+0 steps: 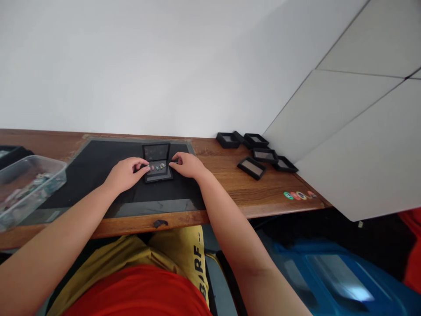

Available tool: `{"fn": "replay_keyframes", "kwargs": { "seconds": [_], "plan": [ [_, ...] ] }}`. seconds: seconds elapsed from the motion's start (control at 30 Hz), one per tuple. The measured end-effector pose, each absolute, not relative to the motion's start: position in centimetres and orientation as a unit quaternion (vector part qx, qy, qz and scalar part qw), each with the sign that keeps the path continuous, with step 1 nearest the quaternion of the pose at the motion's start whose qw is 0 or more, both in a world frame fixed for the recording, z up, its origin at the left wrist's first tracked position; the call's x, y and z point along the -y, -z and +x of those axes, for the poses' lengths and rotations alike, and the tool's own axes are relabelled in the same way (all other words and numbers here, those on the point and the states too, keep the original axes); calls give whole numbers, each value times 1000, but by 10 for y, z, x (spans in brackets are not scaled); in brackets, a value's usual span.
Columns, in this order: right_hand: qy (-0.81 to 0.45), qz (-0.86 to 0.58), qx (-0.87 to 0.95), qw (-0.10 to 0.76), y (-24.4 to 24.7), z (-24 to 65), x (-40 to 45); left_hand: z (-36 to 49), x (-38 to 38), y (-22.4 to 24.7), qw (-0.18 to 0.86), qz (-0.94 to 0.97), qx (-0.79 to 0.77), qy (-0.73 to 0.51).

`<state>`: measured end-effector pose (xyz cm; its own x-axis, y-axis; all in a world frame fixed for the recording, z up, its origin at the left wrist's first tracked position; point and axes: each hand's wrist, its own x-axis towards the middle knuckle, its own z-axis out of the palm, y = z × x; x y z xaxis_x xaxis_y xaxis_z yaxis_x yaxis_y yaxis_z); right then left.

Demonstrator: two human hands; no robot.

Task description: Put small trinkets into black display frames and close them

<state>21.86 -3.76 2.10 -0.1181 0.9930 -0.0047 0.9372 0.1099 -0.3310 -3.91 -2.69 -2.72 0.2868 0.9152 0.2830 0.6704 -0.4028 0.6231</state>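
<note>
An open black case (pixel 158 177) lies on the dark mat (pixel 98 169), its lid tilted up at the back. Several small, shiny, coloured pieces (pixel 157 167) sit in a row inside it. My left hand (pixel 127 174) is at the case's left edge, thumb and forefinger close together beside the leftmost piece. At the right edge is my right hand (pixel 187 165), with its fingers curled and the thumb near the case's side. Whatever either hand may hold is too small to make out.
A clear plastic tub (pixel 49 164) with many small pieces stands at the left, beside a black box (pixel 13 153). Several black cases (pixel 251 168) lie at the back right. Round stickers (pixel 300 195) are near the table's front edge. A white panel rises at the right.
</note>
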Motion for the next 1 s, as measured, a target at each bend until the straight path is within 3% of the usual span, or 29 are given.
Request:
{"fn": "replay_keyframes", "kwargs": {
  "seconds": [0.7,0.87,1.0],
  "plan": [
    [-133,-651,739,112,-24,218,39,-41,27,30,202,785,-517,-275],
    [-137,-647,741,116,-25,218,39,-38,37,24,214,765,-466,-390],
    [-139,-643,743,122,-25,219,41,-64,70,-15,177,758,-434,-453]
  ]
}}
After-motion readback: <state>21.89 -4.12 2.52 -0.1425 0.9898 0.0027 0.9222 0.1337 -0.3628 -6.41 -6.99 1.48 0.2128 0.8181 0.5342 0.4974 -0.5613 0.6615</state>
